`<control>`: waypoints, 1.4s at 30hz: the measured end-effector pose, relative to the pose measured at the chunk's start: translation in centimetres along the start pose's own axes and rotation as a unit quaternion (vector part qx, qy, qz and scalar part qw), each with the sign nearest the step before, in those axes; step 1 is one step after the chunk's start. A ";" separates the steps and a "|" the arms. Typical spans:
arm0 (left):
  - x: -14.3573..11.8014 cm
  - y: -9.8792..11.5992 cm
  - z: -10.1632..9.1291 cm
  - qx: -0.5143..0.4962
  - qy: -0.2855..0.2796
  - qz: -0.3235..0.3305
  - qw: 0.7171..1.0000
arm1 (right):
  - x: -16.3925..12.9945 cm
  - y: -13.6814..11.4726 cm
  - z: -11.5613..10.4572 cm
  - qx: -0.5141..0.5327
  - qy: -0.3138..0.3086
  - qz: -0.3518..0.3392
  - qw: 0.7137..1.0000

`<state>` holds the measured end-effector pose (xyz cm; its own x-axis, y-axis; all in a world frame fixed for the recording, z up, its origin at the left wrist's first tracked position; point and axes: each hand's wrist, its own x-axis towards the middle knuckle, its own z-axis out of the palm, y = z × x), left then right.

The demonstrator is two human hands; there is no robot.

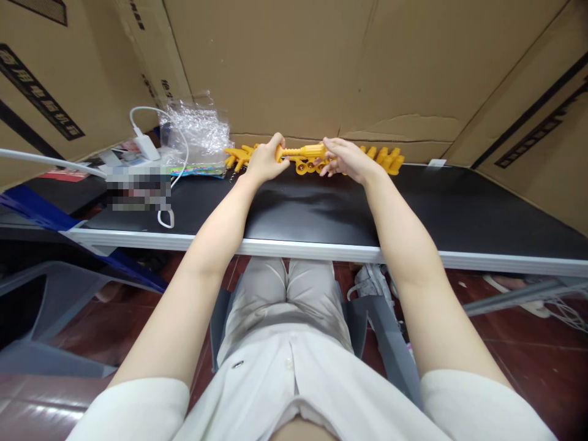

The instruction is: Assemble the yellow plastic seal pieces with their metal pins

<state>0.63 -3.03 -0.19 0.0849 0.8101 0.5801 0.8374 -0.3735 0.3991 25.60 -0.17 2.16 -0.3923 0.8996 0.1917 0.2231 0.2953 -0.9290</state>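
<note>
Toy drill (304,151) crosswise, tip toward left hand (265,160)

Black printed characters on the cardboard box (41,92) at upper left of the frame, too skewed to read. More dark print, equally illegible, on the cardboard panel (151,55) beside it. Black bar markings only on the cardboard wall (537,122) at right.

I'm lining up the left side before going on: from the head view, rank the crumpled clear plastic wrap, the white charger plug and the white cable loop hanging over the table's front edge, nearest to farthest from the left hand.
From the left hand:
1. Crumpled clear plastic wrap, just to its left by the cardboard wall.
2. White cable loop, lower left, at the front edge of the table.
3. White charger plug, farther left, beyond the wrap.
</note>
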 end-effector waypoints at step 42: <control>1.4 -1.7 0.3 -0.044 0.059 0.072 0.995 | -0.2 -0.2 0.1 -0.101 0.070 -0.121 0.985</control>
<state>-0.56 -1.13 -0.28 0.1325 0.6892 0.7124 0.7706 -0.5237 0.3633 25.51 -0.45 2.27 -0.3315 0.8264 0.4551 0.3165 0.5519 -0.7715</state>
